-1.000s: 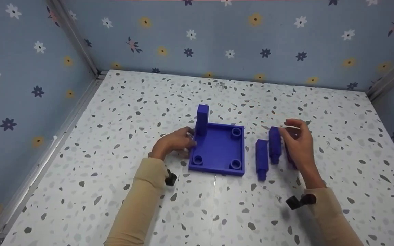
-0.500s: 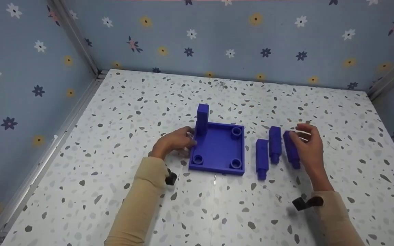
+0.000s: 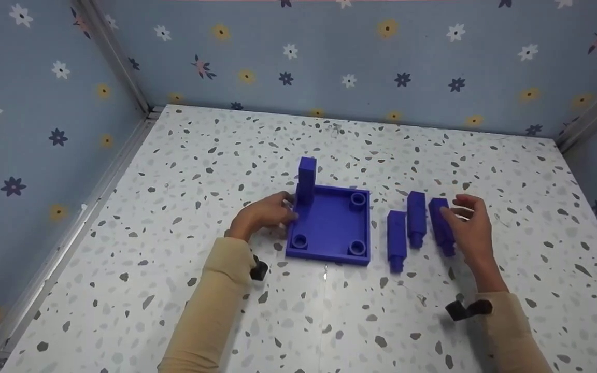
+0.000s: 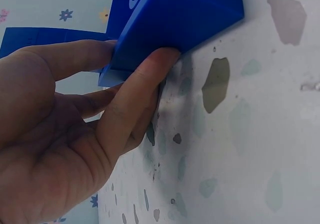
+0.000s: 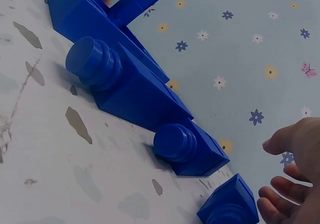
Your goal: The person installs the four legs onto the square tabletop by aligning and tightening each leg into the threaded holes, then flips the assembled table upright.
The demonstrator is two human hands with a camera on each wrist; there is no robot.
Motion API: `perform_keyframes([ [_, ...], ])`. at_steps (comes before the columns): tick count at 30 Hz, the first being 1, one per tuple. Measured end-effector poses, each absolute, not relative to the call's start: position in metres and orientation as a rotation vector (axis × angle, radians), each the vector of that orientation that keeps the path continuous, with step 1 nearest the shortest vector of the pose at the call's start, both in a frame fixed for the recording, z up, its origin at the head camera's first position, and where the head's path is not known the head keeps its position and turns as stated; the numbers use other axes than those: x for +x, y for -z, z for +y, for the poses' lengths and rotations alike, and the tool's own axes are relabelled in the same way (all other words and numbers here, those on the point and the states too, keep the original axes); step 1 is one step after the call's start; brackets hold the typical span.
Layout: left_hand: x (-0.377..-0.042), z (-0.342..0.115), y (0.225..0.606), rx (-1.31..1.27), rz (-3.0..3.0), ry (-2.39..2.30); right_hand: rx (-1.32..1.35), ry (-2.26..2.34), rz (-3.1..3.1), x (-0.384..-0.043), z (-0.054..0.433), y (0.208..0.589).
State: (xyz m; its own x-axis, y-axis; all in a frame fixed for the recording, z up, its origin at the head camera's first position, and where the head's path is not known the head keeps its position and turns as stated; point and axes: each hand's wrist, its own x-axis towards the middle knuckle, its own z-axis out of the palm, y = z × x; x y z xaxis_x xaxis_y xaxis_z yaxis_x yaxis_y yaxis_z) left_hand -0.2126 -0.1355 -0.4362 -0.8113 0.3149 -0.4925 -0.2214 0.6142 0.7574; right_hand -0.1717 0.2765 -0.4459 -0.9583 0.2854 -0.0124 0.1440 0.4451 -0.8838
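Note:
A square blue toy tabletop (image 3: pixel 329 225) lies flat, its rim and round corner sockets facing up. One leg (image 3: pixel 307 181) stands upright at its far left corner. My left hand (image 3: pixel 263 215) pinches the tabletop's left edge between thumb and fingers, as the left wrist view shows. To the right lie three loose legs: a near one (image 3: pixel 396 241), a middle one (image 3: pixel 416 218) and a right one (image 3: pixel 439 223), round ends toward me. Beside the right leg hovers my right hand (image 3: pixel 472 230), its fingers loosely bent; in the right wrist view it holds nothing.
The speckled white table (image 3: pixel 236 155) meets a blue flowered wall (image 3: pixel 329 62) at the back and another flowered panel (image 3: pixel 34 160) on the left. Black wrist cameras sit at both cuffs.
My right hand has moved right, away from the middle leg; the right leg, earlier mostly hidden by it, now shows, lying on the table. My left hand and the tabletop have stayed put.

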Motion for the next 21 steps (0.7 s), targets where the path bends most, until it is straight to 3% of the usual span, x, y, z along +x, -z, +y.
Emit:
perform_keyframes([
  [21,-0.2123,-0.1348,0.4359,0.052,2.182,-1.223,-0.409,-1.425,-2.805,-0.1776,0.2797,0.4551],
])
